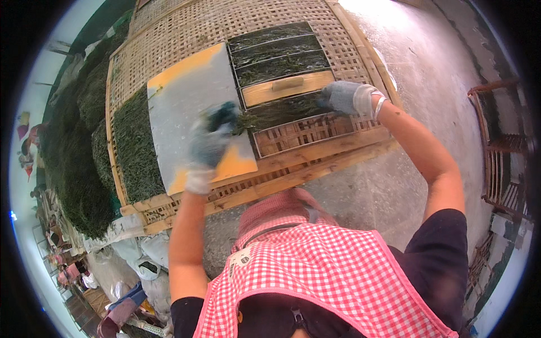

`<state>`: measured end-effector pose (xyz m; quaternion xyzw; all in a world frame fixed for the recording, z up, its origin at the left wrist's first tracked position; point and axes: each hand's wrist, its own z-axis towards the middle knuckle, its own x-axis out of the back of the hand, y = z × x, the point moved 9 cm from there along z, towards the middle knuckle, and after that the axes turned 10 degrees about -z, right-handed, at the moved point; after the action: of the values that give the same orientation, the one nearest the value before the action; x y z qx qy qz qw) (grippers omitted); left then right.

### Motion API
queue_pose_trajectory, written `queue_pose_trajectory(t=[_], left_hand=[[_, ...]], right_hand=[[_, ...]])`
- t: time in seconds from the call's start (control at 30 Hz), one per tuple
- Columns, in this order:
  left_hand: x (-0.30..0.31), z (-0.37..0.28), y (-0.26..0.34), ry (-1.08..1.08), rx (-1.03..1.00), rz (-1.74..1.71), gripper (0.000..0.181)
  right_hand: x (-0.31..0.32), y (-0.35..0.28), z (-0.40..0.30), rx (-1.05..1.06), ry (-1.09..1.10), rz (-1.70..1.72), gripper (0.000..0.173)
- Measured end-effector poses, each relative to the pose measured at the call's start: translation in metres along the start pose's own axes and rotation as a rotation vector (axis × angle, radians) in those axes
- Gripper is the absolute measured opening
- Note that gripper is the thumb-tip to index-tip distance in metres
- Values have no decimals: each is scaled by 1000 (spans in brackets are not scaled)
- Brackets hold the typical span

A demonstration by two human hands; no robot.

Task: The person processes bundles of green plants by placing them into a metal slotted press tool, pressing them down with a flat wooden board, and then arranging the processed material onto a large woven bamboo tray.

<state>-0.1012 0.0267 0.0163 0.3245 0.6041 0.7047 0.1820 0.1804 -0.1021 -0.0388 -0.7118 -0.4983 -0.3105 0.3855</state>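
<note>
My left hand [213,137], in a grey and dark glove, is blurred above a grey and orange board [190,97]; a tuft of dark green strands [246,123] shows beside its fingers. My right hand [342,98], also gloved, touches the right end of a frame section filled with dark green strands [287,110]. Whether either hand grips strands cannot be made out. A wooden block with a handle [289,86] lies across the section just beyond. Farther off, several narrow sections hold flattened dark strands [279,48]. The nearest section [304,135] shows woven bamboo through it.
A woven bamboo rack with a wooden edge [321,148] carries the frame and board. A mat of green strands [135,145] lies at its left. Large dark green heaps [74,156] stand beyond that. White sacks [154,249] are at lower left, a wooden rack [501,143] at far right.
</note>
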Motion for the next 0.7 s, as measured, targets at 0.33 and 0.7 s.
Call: queue_pose_trajectory(t=[0.33, 0.7], left_hand=[[-153, 39, -13, -260, -127, 368, 28], [-96, 29, -32, -85, 317, -407, 26]], right_hand=[[16, 96, -44, -357, 155, 577, 40], [56, 0, -43, -95, 644, 187, 35]])
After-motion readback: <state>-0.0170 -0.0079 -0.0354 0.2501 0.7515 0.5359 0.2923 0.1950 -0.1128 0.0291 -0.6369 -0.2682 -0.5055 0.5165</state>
